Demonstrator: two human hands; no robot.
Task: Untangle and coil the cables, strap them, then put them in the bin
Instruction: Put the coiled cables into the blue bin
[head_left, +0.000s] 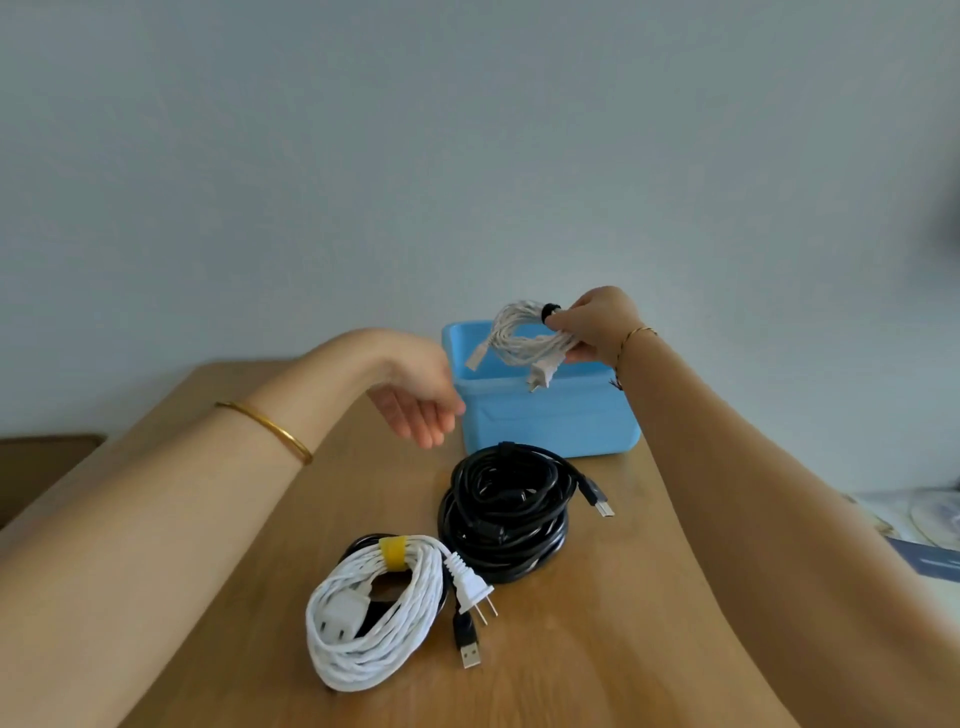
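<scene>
My right hand (600, 325) grips a small coiled white cable (524, 338) with a black strap, held above the open blue bin (550, 421); its plug dangles over the bin's front rim. Just left of the bin, my left hand (421, 402) hovers with relaxed fingers, holding nothing. A black cable coil (506, 514) lies on the wooden table in front of the bin. Nearer to me lies a white twisted cable coil (374, 613) bound with a yellow strap (393, 553), its two-pin plug pointing right. A black USB plug (467, 642) sticks out beside it.
The wooden table (597, 623) narrows towards the bin at its far end, which stands against a pale wall. Papers and a dark blue item (930, 561) lie off the table at the right. A brown surface (41, 467) shows at the left edge.
</scene>
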